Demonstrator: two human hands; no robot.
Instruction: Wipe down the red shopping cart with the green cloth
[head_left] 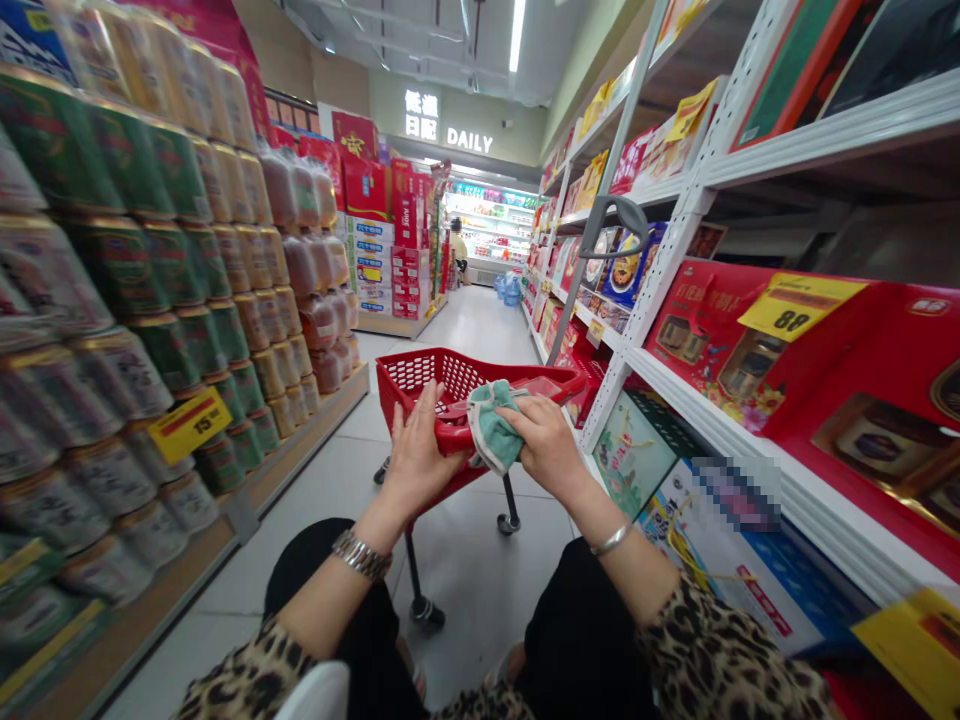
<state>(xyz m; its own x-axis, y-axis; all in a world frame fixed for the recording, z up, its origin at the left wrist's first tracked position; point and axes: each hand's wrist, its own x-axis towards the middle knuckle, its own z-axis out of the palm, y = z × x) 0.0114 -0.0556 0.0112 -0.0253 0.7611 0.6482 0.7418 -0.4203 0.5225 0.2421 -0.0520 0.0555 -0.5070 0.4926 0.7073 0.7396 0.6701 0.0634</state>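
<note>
Cloth on red cart point(421, 376), near rim. For clean contact: teal cloth point(495, 425) folded flatter, pressure through whole palm, long even strokes along rim, other hand bracing cart against rolling.

Pose and fingers:
- Right hand point(547, 445): on top of cloth, right at cart's near rim. Fingers point(525, 415) narrow, curled, holding cloth in a loose bunch. Wrist bent, thin bangle point(611, 540) just behind it.
- Left hand point(416, 455): on cart's near rim, just beside cloth. Fingers point(429, 405) spread upward, no cloth in them. Firm grip or light rest: cannot tell. Metal watch point(361, 555) on wrist.
- Both forearms angled inward toward cart, elbows out of view. Leopard-print sleeves point(247, 670) at lower edge of view, well behind cart.

Around cart:
- Below rim: cart's black legs and wheels point(508, 522) on tiled floor point(480, 570).
- Left of cart: stacked green-and-gold cans point(172, 300) on low shelf, yellow price tag point(190, 425) on front of stack.
- Right of cart: white shelf point(750, 400) with red gift boxes point(757, 350), yellow price card point(801, 305) on one box.
- Well ahead of cart: another person point(457, 250) near lit fridge point(491, 225), blue baskets point(511, 288) on floor nearby.
</note>
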